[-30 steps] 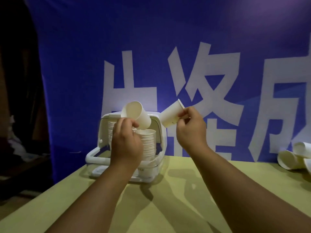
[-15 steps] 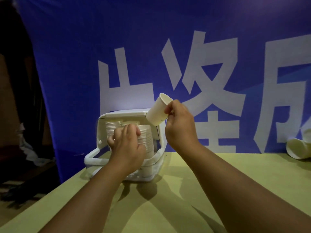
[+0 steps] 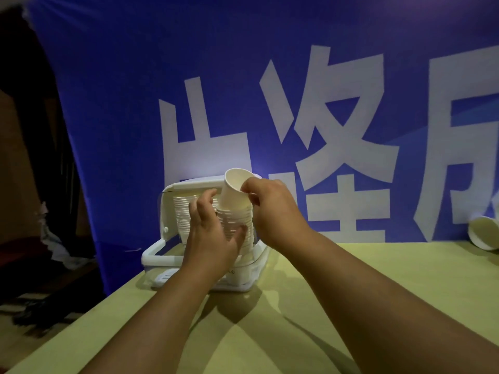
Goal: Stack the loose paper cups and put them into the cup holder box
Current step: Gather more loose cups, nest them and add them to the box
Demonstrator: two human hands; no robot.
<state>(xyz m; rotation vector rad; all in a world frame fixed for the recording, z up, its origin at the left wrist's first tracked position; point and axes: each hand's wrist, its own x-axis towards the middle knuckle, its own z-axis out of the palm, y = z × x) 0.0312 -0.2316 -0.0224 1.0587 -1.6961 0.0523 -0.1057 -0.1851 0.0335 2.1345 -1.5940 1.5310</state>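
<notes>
Our right hand [image 3: 272, 211] has a pinch grip on the paper cup [image 3: 233, 190], tilted right at the top of the stack [image 3: 235, 225] in the cup holder box [image 3: 167, 211]. Our left hand [image 3: 210, 238] rests open against the stack. Push down crooked and it'll probably jam or tip the stack.

An event-style stall: a blue banner [image 3: 189, 63] with big white characters behind a table [image 3: 378, 268]

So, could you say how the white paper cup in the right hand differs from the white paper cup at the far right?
Support: the held white paper cup is pinched by the right hand; the far-right white paper cup rests on the yellow-green table. Pose: the held cup tilts mouth-up; the far-right cup lies on its side. Both are plain white.
</notes>
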